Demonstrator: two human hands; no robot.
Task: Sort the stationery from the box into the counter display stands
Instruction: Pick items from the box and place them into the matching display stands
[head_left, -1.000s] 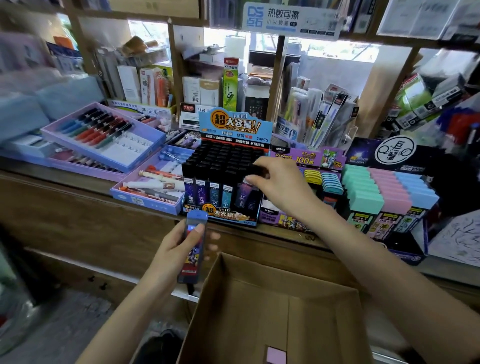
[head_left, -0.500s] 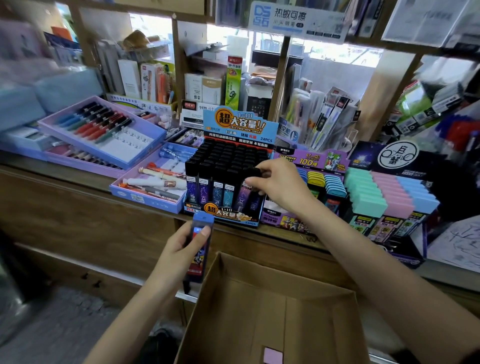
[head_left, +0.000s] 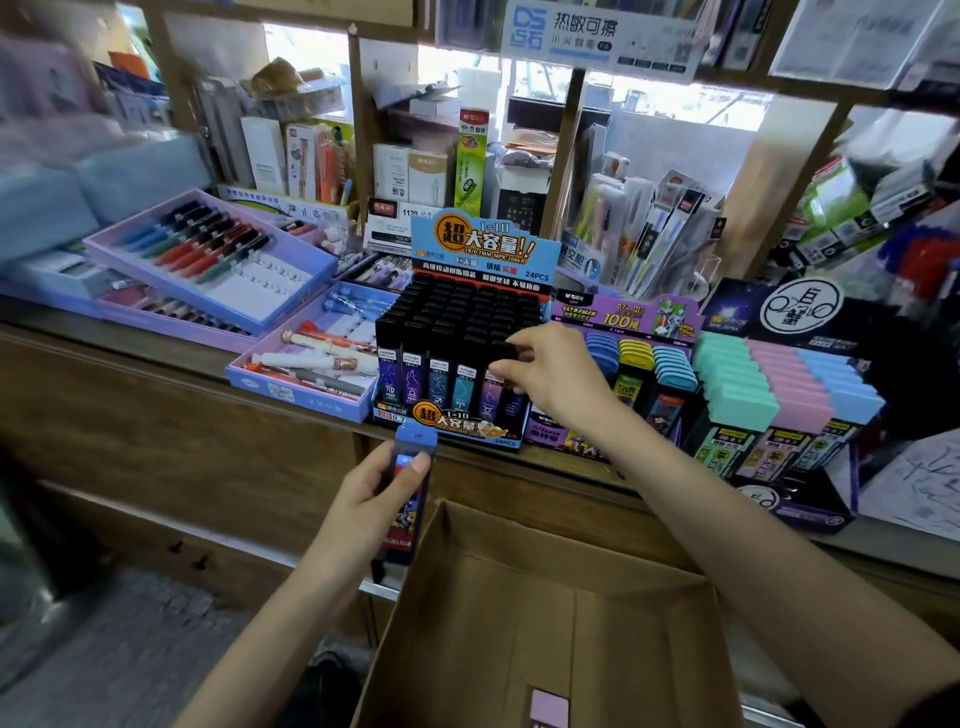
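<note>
Left hand (head_left: 371, 499): at 7 o'clock in the view, below the worktop edge, fingers and thumb wrapped round a blue-capped case (head_left: 413, 512) held upright.
Blue-capped case: slim, with a colourful printed front; its cap sits just under the front lip of the black display stand (head_left: 457, 322), and its lower end is beside the left wall of the cardboard box (head_left: 519, 571).
Right hand (head_left: 558, 376): near the centre, thumb and fingers pinching the top of a black-capped case (head_left: 503, 352).
Black-capped case: upright in the front row of the black display stand, at the stand's 4 o'clock corner.
Black display stand: on the worktop (head_left: 130, 340), packed with rows of black-capped cases, with a blue header card behind.
Cardboard box: open at 6 o'clock, below the worktop; a small purple packet (head_left: 549, 709) lies on its floor.
Purple stand (head_left: 641, 358): touching the black stand at its 3 o'clock side, holding blue and yellow caps.
Pastel stand (head_left: 779, 379): further out at 3 o'clock, with green, pink and blue tops.
Pen trays (head_left: 208, 254): lilac, at 10 o'clock on the worktop.
</note>
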